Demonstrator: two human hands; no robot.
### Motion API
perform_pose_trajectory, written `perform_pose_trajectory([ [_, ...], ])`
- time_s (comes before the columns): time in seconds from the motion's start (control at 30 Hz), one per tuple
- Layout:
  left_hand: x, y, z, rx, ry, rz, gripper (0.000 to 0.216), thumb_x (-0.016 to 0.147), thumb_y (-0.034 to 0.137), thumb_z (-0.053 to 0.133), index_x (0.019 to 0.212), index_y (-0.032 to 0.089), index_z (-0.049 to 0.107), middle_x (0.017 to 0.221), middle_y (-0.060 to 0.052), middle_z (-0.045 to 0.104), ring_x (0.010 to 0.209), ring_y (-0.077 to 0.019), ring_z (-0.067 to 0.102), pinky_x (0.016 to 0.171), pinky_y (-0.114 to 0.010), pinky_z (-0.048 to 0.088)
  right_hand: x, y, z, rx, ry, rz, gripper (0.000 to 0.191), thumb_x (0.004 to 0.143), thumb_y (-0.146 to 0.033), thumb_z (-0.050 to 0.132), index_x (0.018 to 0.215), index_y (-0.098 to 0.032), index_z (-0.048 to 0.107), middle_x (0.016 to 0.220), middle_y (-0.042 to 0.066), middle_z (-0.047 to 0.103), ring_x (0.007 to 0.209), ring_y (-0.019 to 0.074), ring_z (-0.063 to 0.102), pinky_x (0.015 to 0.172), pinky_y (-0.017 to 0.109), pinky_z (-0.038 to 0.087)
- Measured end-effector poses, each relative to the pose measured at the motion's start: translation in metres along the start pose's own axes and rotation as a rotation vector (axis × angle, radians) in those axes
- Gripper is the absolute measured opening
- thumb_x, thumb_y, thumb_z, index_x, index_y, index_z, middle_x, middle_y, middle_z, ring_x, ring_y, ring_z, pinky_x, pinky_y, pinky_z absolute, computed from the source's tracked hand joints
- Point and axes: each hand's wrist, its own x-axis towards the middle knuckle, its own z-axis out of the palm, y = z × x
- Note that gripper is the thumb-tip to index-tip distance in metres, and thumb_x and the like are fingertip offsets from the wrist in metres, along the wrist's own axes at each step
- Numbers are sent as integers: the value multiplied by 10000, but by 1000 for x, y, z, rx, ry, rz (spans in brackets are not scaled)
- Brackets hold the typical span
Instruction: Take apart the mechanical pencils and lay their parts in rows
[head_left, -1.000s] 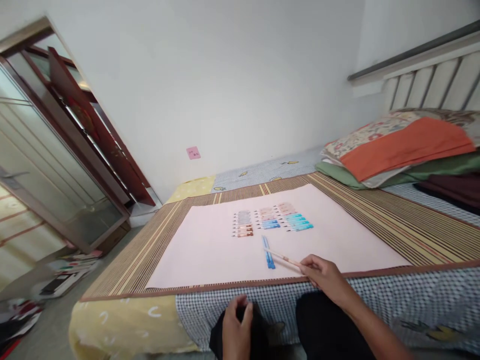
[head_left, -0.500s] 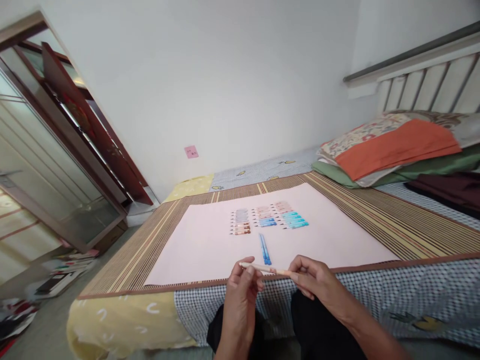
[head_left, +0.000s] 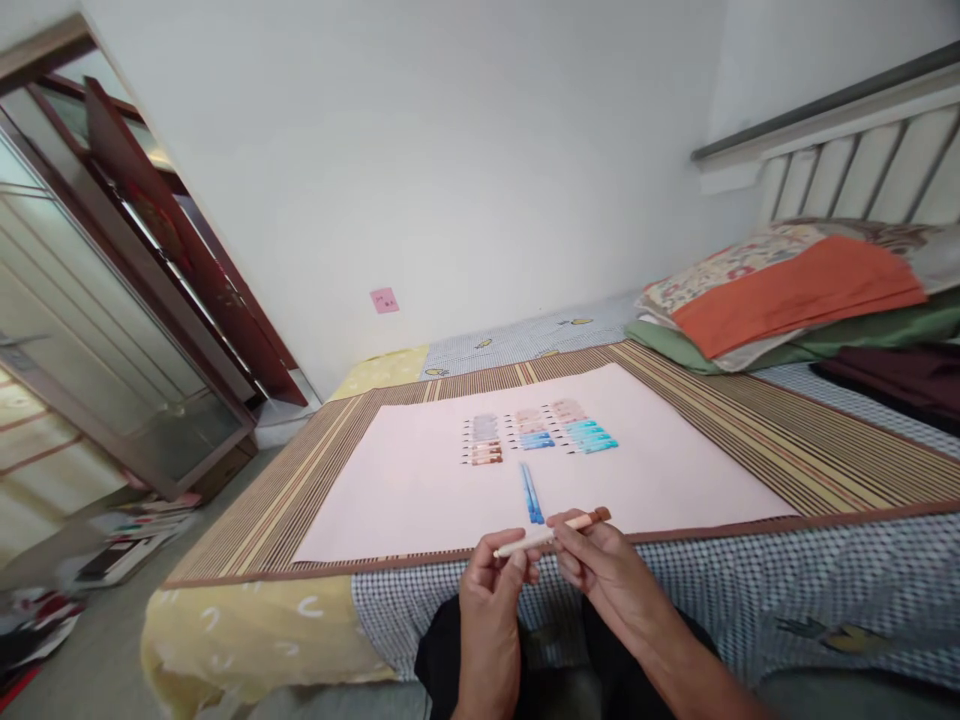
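Between my two hands is one pen [head_left: 534, 541] with a cream barrel and a brown end. My left hand [head_left: 491, 595] pinches its pale tip end. The fingers of my right hand [head_left: 609, 575] close around it near the middle, and the brown end sticks out up and to the right. Just beyond my hands, two blue pens [head_left: 531, 492] lie side by side on a pale pink sheet [head_left: 390, 490]. Farther back on the sheet, pens are laid out in three columns: grey and brown pens [head_left: 486, 452], pink and blue pens [head_left: 536, 440], and pink and turquoise pens [head_left: 591, 436].
The sheet rests on a striped mat [head_left: 277, 495] over a bed with a checked cover [head_left: 750, 590]. Pillows [head_left: 802, 290] and dark folded cloth [head_left: 892, 380] are at the right. A radiator [head_left: 862, 170] stands behind them. Books [head_left: 127, 550] lie on the floor at left.
My right hand has moved left along the pen, from its far end toward the middle, and the brown end now shows. The pen tilts up to the right.
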Motion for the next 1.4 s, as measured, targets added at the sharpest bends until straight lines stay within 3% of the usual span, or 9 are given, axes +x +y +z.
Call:
perform_pose_trajectory([
  [0.27,-5,6,9,61,23,-78,470,862,598,632,691,165,566,576,-31,625,468,-114,506,493,-238,380,-6,-1,4,-109,7,-127,393,711,-524,835,797,-175,678,555,-56,448,466,73,377,460,256,258],
  [0.47,-2,13,11,-47,-63,-58,479,749,443,817,1114,190,636,803,-31,702,604,-120,579,607,-242,451,0,0,-1,-32,49,-94,403,695,-527,846,792,-171,682,510,-75,382,455,67,319,454,252,210],
  [0.67,8,9,9,71,24,-138,534,840,662,616,689,151,582,498,-25,573,396,-85,421,423,-213,277,0,1,1,-100,17,-126,387,723,-529,824,795,-175,684,537,-55,438,465,75,361,457,255,242],
  [0.77,9,10,11,15,-30,-162,590,833,704,587,880,121,666,558,-26,596,436,-99,462,443,-220,320,3,1,0,-96,33,-142,386,737,-535,813,805,-179,681,530,-59,434,469,76,361,463,253,250],
  [0.9,15,11,14,-82,-96,-121,502,744,474,816,1102,172,635,754,-22,679,567,-108,561,543,-218,416,12,5,-6,-94,58,-129,398,756,-553,791,782,-174,670,501,-63,410,461,79,350,466,257,243],
  [1.07,40,5,17,5,9,-161,513,752,627,739,706,144,572,516,-23,596,365,-64,411,395,-196,253,30,7,-8,-97,59,-142,413,724,-553,815,793,-170,677,529,-59,427,462,78,342,461,260,237],
  [1.17,60,4,18,-28,26,-211,619,762,726,655,825,111,639,502,-18,576,359,-74,413,381,-199,239,49,5,-8,-126,75,-168,411,732,-545,814,810,-163,684,552,-46,456,489,85,381,481,260,264],
  [1.27,86,5,20,-171,-32,-155,609,717,573,802,1106,138,632,695,-16,659,487,-79,515,479,-196,372,80,2,-6,-127,97,-173,421,728,-556,812,788,-162,675,522,-50,446,488,86,385,490,260,263],
  [1.4,132,-1,21,-221,-36,-80,447,669,446,877,872,134,629,693,-6,640,498,-54,490,499,-183,369,126,2,1,-112,74,-167,431,702,-555,828,735,-166,646,508,-53,443,479,78,365,490,261,243],
])
